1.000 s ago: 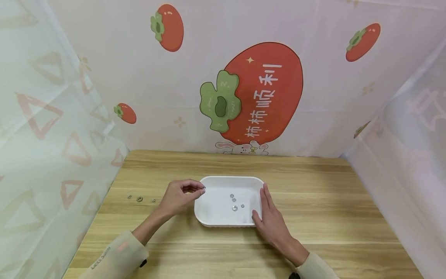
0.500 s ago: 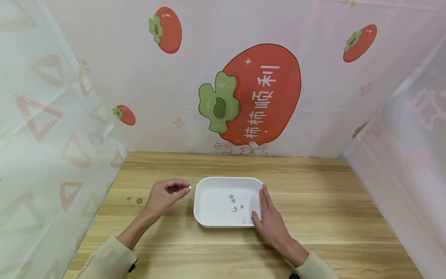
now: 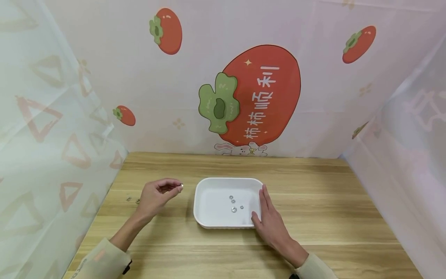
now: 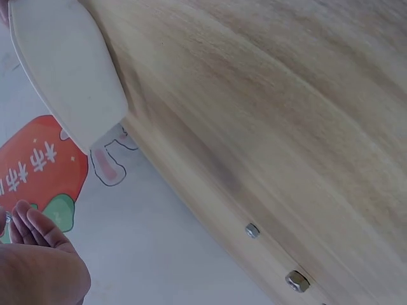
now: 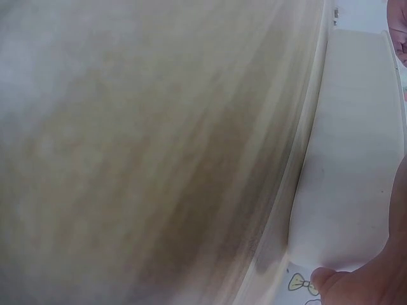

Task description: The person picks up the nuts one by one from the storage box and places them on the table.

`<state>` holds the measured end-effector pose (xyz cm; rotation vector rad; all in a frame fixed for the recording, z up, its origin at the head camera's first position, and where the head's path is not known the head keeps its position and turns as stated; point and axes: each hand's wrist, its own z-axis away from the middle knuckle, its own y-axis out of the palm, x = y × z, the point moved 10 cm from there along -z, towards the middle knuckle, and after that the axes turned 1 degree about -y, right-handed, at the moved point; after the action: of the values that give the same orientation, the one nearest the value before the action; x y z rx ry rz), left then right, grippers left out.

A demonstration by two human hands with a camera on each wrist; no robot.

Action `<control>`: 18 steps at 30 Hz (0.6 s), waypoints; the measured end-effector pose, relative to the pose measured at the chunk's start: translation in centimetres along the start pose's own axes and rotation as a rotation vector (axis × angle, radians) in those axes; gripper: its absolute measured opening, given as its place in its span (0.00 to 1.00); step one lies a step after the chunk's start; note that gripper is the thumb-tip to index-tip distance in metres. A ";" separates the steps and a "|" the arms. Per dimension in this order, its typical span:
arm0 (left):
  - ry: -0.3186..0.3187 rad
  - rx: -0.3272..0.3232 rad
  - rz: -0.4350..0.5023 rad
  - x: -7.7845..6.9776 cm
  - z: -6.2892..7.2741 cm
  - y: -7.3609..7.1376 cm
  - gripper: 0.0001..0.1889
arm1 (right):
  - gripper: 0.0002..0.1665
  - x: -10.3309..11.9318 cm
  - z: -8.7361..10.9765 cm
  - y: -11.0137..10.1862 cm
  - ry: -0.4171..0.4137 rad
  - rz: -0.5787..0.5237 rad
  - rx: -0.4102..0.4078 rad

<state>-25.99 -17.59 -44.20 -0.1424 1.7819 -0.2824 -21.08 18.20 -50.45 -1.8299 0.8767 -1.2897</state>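
Note:
My left hand (image 3: 154,197) is left of the white tray (image 3: 212,226), apart from it. Between its thumb and index fingertips it pinches a small silver nut (image 3: 182,185), partly covered by the fingers. Several metal nuts (image 3: 234,209) lie loose on the tray's floor. My right hand (image 3: 273,223) holds the tray's near right corner, thumb over the front rim and fingers along the right end. On the table beyond my left hand are a bigger hex nut (image 4: 297,281) and a smaller nut (image 4: 252,230); in the head view the hand hides the smaller one.
Another small metal piece (image 3: 129,199) lies at the table's far left. The wooden table (image 3: 195,255) reaches back to a cloth (image 3: 156,85) printed with persimmons. More cloth hangs along the left and right sides.
My left hand has drawn back leftward from the tray's left rim, the small nut still pinched in its fingertips. The right hand and the tray have stayed in place.

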 end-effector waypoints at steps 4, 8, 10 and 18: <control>0.015 -0.014 -0.017 0.0 0.2 -0.7 0.08 | 0.48 0.0 0.1 0.0 0.000 0.001 -0.002; 0.027 -0.030 -0.051 0.3 0.5 -1.6 0.08 | 0.48 -0.1 0.1 0.0 -0.002 -0.002 -0.005; 0.020 -0.033 -0.064 0.6 0.7 -2.0 0.08 | 0.48 -0.1 0.0 0.0 -0.001 0.000 -0.005; -0.028 -0.048 -0.106 2.0 1.2 -3.7 0.10 | 0.48 0.0 0.0 -0.1 -0.007 -0.004 -0.011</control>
<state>-25.46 -21.79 -45.30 -0.2744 1.7568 -0.3123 -21.05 18.21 -50.36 -1.8444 0.8780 -1.2829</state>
